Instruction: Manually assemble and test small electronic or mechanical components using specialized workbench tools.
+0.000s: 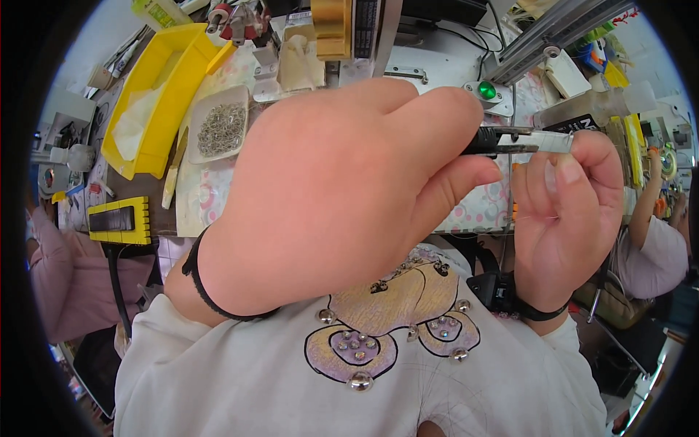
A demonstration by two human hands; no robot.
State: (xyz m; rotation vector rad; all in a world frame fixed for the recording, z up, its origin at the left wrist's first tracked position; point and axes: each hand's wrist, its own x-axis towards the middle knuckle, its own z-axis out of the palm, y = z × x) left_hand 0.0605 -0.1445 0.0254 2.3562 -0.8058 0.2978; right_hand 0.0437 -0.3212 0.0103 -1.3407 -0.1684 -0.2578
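My left hand [349, 182], back upward and a black band at its wrist, is closed around a black-handled tool that looks like a utility knife [535, 140]. Its flat, pale blade-like end points right. My right hand [568, 211], palm facing me and a black watch [502, 293] on its wrist, has its fingers curled. Thumb and index finger close together at that end of the tool. What they pinch is too small to make out. A few fine strands show near the right palm.
A clear tray of small metal parts [220, 125] lies left of my left hand, beside a long yellow bin [156, 95]. Behind my hands stand machine parts, a metal rail [535, 54] and a green button [486, 90]. Other people sit at both sides.
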